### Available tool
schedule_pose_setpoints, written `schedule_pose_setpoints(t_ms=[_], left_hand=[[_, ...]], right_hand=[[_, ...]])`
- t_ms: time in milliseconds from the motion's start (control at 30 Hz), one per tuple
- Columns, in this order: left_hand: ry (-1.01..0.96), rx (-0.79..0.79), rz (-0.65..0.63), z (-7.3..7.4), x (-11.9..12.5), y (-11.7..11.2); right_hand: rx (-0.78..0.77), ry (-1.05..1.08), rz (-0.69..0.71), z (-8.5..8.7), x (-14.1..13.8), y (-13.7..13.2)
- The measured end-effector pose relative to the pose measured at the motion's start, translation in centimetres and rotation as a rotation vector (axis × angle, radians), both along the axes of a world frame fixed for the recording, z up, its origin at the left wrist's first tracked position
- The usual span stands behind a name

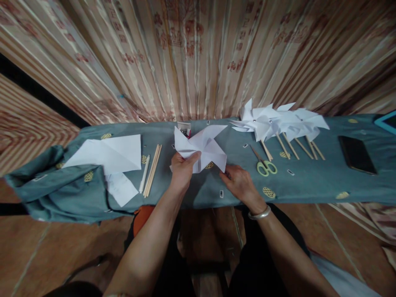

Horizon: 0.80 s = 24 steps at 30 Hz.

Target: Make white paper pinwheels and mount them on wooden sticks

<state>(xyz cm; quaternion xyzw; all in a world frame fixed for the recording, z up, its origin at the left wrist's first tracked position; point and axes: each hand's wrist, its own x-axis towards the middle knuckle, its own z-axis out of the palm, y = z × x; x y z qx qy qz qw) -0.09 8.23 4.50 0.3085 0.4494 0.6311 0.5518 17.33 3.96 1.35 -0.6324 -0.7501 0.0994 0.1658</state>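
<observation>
A white paper pinwheel with folded blades is raised over the table, front side up. My left hand grips it, thumb pressed on the paper near its middle and fingers underneath. Close by its lower right blade tip is my right hand, fingers curled together; whatever they may pinch is hidden. Behind the pinwheel a small box shows in part. Green-handled scissors lie right of my right hand. To the left, several thin wooden sticks lie beside a white pen.
Several pinwheels on sticks lie together at the back right. A dark phone and a blue-edged device are farther right. White paper sheets rest at the left, by bunched green cloth. A curtain hangs behind.
</observation>
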Motion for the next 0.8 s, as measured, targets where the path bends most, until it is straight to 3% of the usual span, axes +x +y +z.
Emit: schedule_pose_setpoints(t_ms=[133,233,333,433,567,800], left_hand=[[0.029,-0.011,-0.008,-0.1,-0.1,-0.2],[0.058,-0.021,-0.030,-0.3,0.0,-0.4],[0.086,-0.017,-0.069,-0.5,0.5,-0.8],[0.144,-0.008,-0.131,-0.6,1.1,-1.6],[0.185,0.011,-0.227,-0.5,1.8,-2.6],[0.129,-0.002,-0.293,-0.4,2.2,-3.2]], right_hand=[[0.044,0.216,-0.102,0.5,2.2,-0.2],[0.199,0.420,-0.164,2.4,3.6,-0.8],[0.358,0.498,-0.080,4.6,3.2,-2.0],[0.366,0.430,0.026,5.7,1.4,-3.0],[0.401,0.380,0.084,5.0,-0.5,-3.3],[0.404,0.402,0.063,4.0,0.0,-2.8]])
